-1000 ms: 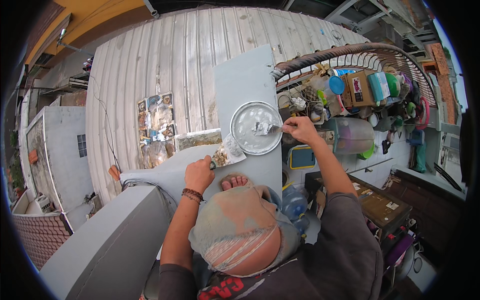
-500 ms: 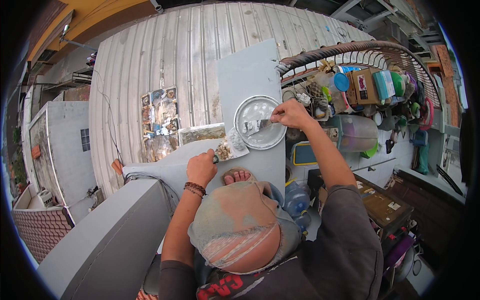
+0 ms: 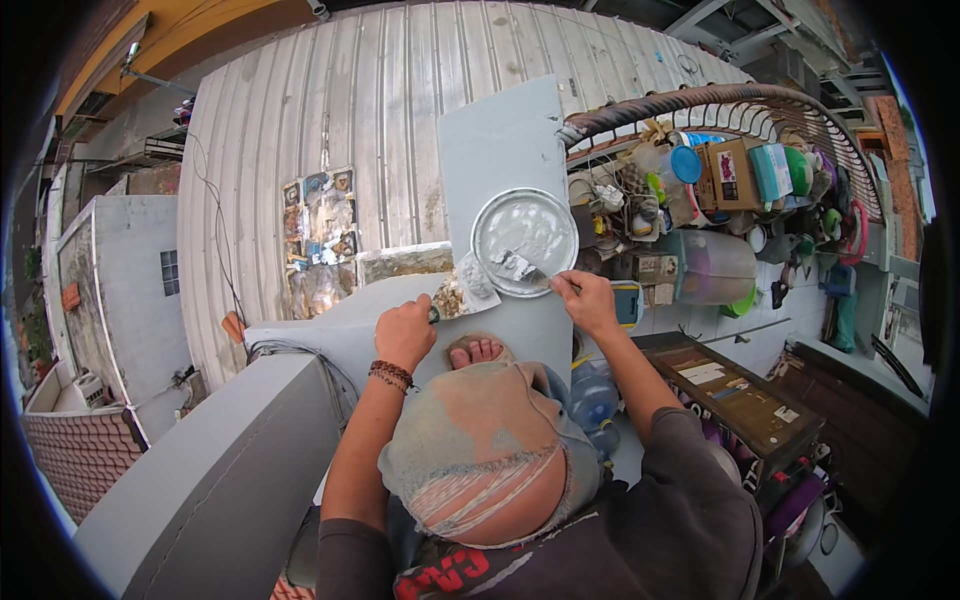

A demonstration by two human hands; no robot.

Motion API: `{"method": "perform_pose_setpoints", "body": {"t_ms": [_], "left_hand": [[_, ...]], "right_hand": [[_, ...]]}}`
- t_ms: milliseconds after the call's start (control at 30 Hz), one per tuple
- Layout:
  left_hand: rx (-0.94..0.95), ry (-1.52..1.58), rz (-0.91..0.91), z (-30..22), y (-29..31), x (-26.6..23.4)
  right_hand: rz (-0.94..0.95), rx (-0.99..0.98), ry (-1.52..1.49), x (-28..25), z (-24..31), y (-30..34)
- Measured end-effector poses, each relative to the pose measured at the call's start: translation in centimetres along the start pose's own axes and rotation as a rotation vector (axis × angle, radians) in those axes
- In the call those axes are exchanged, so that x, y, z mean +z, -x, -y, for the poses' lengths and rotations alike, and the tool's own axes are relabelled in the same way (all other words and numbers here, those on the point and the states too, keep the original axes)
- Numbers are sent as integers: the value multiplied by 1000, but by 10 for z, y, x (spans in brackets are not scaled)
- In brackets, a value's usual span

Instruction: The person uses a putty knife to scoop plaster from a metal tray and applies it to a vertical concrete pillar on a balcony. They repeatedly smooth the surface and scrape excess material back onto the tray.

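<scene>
My right hand (image 3: 588, 302) grips a putty knife (image 3: 538, 276) by its handle. White-grey paste (image 3: 513, 264) sits on its blade, over the near part of a round lid (image 3: 524, 215) smeared with the same paste. My left hand (image 3: 404, 332) is closed round the dark green handle of a wide scraper (image 3: 452, 302). Its shiny blade points toward the lid, and a lump of paste (image 3: 475, 278) clings along its far edge. The lid rests on a grey ledge (image 3: 500, 130); whether the scraper touches its rim I cannot tell.
My bare foot (image 3: 474, 351) stands on the ledge just below the scraper. A corrugated metal roof (image 3: 390, 120) spreads beyond. To the right are a curved metal railing (image 3: 690, 102), a cardboard box (image 3: 732, 174), a clear plastic bin (image 3: 712, 265) and blue bottles (image 3: 594, 398). Cables (image 3: 318, 358) lie at left.
My right hand has come nearer and slightly right, drawing the putty knife toward the lid's near rim. Its blade now carries a thick clump of paste. My left hand has barely moved.
</scene>
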State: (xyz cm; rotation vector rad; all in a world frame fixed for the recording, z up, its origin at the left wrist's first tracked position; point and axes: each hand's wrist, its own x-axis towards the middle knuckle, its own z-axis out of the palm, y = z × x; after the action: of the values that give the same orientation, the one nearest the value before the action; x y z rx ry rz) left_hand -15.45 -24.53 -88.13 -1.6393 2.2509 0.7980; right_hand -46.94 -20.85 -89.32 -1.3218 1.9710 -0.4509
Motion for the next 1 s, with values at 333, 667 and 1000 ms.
{"method": "perform_pose_setpoints", "body": {"t_ms": [333,667,1000], "left_hand": [[5,-42,6,-2,-2,-3],[1,-37,-1,-6,0,-8],[22,-104,18,-8,-11,-16]], "right_hand": [[353,-201,373,-39,54,-107],[266,-330,339,-23,30,-98],[282,-520,358,-25,24,-116]]}}
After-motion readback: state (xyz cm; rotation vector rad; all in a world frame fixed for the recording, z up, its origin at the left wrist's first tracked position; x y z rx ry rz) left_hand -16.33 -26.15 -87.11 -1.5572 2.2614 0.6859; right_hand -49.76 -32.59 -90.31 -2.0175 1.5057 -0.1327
